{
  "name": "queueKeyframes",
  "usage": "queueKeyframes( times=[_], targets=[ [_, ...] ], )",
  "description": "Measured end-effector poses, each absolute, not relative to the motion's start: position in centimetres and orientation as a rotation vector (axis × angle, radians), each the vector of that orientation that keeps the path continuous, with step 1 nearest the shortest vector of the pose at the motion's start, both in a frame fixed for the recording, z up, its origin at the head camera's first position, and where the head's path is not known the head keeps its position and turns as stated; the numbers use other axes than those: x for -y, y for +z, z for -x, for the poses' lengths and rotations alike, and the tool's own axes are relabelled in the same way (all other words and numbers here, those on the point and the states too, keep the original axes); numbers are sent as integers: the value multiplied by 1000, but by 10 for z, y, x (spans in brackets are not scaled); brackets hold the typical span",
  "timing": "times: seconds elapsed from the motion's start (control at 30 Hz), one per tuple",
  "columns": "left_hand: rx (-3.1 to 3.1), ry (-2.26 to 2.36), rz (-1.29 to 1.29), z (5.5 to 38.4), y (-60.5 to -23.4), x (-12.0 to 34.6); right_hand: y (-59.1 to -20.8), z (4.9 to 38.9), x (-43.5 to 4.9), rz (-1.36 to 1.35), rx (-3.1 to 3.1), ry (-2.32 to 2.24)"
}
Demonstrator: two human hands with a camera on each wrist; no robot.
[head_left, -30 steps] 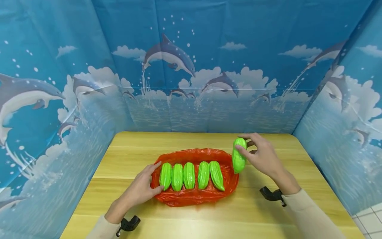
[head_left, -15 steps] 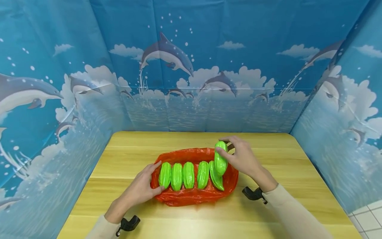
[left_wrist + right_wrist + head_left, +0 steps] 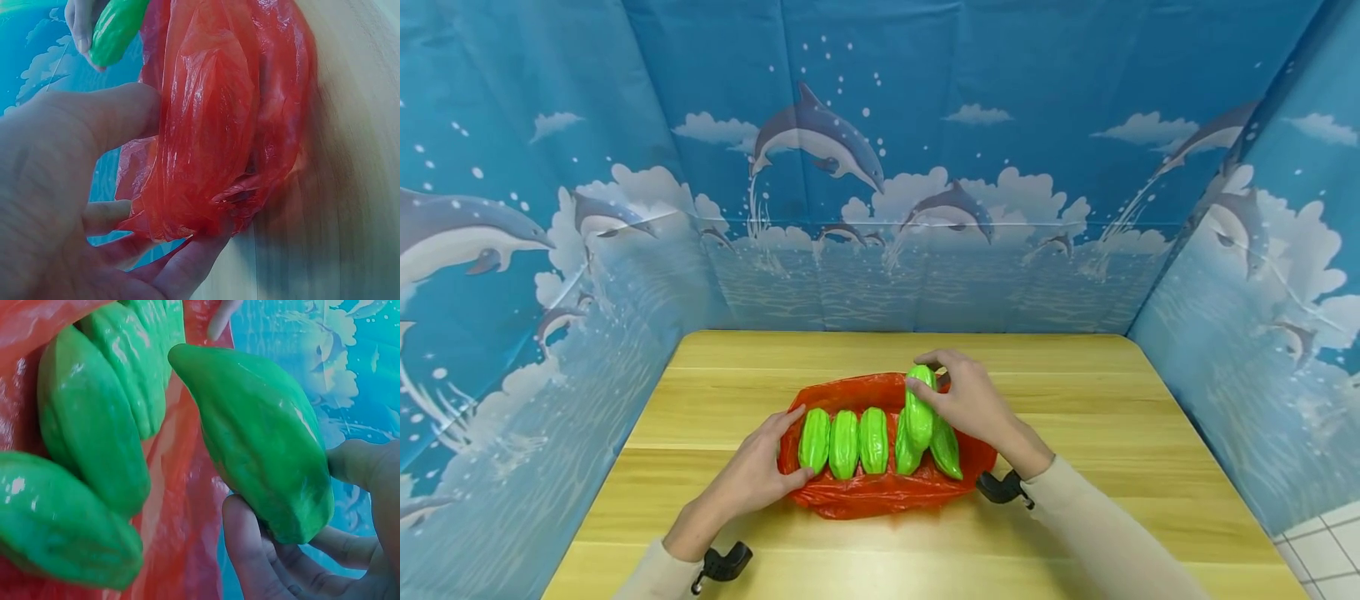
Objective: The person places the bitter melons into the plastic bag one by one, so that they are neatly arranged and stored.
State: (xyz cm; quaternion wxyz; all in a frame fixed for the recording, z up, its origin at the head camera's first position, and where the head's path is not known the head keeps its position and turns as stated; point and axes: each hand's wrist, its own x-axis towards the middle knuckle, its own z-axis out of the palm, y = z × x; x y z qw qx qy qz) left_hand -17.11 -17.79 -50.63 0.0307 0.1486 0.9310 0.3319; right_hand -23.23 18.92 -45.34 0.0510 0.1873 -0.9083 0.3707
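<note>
Several glossy green ridged gourds lie side by side in an opened red plastic bag [image 3: 850,505] in the middle of the table. My left hand [image 3: 752,467] holds the bag's left end, thumb at the near side and fingers at the far side; the left wrist view shows the red plastic [image 3: 209,125] between them. My right hand [image 3: 973,404] grips one green gourd [image 3: 921,408] by its upper end, over the right part of the bag. In the head view this gourd overlaps two lying ones; the right wrist view shows the held gourd [image 3: 262,437] above a gourd row [image 3: 94,419].
The pale wooden table [image 3: 737,367] spreads around the bag. Blue dolphin-print curtains [image 3: 887,275] stand behind it and on both sides. A black wrist mount [image 3: 726,562] sits on the left wrist, another black mount [image 3: 1002,487] on the right.
My right hand has carried the held gourd leftward from the bag's right rim, past the rightmost gourd, to over the one beside it. The left hand stays at the bag's left end.
</note>
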Motion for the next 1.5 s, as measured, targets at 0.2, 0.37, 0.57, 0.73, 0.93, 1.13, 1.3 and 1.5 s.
queueKeyframes(
  times=[0.2, 0.37, 0.57, 0.73, 0.93, 1.13, 1.3, 1.5],
  targets=[
    [-2875, 1029, -462, 170, -506, 177, -456, 234, -174, -575, 2795, 1163],
    [-2876, 1021, -465, 170, -505, 178, -458, 234, -167, -581, 2813, 1180],
    [-2869, 1019, -467, 171, -504, 176, -460, 234, -160, -558, 2849, 1206],
    [-2872, 1012, -461, 172, -505, 175, -462, 233, -154, -574, 2874, 1205],
    [-2870, 1011, -464, 172, -504, 174, -465, 233, -151, -567, 2889, 1210],
    [-2875, 1010, -477, 170, -504, 174, -467, 232, -150, -575, 2906, 1217],
    [-2863, 1016, -470, 171, -506, 173, -468, 231, -150, -596, 2905, 1213],
    [-2857, 1013, -464, 172, -507, 173, -468, 230, -149, -586, 2917, 1138]
  ],
)
